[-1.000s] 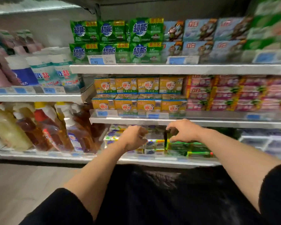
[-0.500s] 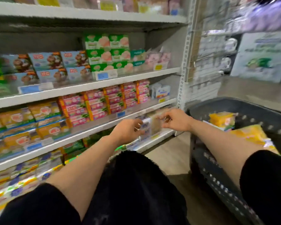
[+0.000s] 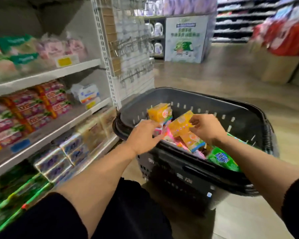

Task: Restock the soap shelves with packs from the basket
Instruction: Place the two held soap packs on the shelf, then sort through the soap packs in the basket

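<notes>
Shop floor (image 3: 223,87) runs beside the soap shelves (image 3: 47,123), and the dark basket (image 3: 214,107) stands on it, at the end of the shelves. Both hands are over the basket, above the packs. Right hand (image 3: 204,128) pinches the upper edge of a yellow pack (image 3: 181,125) with curled fingers. Left hand (image 3: 143,135) reaches with fingers almost straight to the pink packs (image 3: 167,135) and holds nothing, though it is a little blurred. A green pack (image 3: 221,159) lies under the right forearm
</notes>
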